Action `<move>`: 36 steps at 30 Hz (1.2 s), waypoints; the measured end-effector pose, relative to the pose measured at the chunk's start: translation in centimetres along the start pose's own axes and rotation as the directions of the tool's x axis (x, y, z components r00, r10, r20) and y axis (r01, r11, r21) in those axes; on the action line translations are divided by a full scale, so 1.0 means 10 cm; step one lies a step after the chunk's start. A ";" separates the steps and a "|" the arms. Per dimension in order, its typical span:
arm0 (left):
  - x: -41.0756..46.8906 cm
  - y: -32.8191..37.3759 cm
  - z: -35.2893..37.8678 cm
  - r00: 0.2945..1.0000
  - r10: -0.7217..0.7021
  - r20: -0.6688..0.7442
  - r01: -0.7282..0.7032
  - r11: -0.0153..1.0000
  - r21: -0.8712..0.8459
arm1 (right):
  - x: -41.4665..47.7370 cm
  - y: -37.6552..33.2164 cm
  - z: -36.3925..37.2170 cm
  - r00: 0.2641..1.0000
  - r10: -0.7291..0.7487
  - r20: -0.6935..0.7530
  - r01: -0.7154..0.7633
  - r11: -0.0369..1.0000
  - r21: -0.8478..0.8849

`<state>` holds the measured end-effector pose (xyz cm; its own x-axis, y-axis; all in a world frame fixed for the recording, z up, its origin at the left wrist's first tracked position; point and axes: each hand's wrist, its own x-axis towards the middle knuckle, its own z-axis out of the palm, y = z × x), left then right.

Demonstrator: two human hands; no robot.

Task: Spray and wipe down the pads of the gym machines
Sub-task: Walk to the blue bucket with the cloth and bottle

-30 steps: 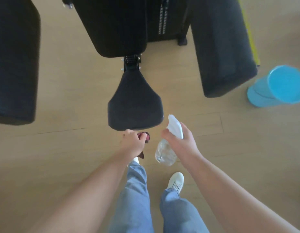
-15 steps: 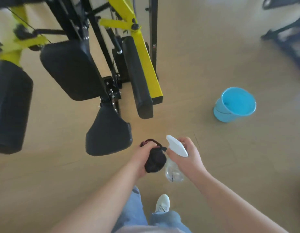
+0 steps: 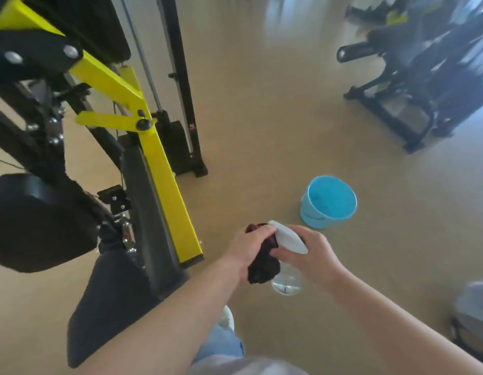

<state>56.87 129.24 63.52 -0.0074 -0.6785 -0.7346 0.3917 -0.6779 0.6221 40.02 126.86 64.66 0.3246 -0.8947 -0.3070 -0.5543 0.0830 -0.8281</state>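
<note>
I observe both hands held together at lower centre, above the floor (image 3: 262, 131). The left hand (image 3: 247, 249) is curled round a bunched dark cloth (image 3: 262, 269), gripping it; a reddish edge of the cloth shows above the knuckles. The right hand (image 3: 314, 257) is wrapped round the neck of a spray bottle (image 3: 287, 284), holding it with the white trigger head pointing left, over the cloth, and the clear body hanging below. Cloth and bottle are touching. Neither is in contact with any pad. The gym machine stands to the left: a dark seat pad (image 3: 107, 301) sits lower left, just beside the left forearm; a rounded black pad (image 3: 37, 223) lies further left; a long narrow pad (image 3: 143, 201) runs along a yellow arm (image 3: 167, 196). A blue bucket (image 3: 316, 221) stands upright on the floor, near the right hand. I cannot tell what it contains. A second machine (image 3: 413, 85) at upper right is blurred. A white shoe (image 3: 227, 318) shows below the left arm.
</note>
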 end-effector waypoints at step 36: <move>6.09 1.04 1.81 0.898 -0.270 -0.348 0.334 0.932 0.140 | 5.25 3.41 -1.57 0.834 0.550 0.033 -0.550 0.835 -0.019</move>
<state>43.86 75.79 30.17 0.2083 -0.3274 -0.9216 0.2338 -0.8983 0.3720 26.16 75.87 27.70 -0.0086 -0.6860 -0.7275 -0.6560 0.5530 -0.5137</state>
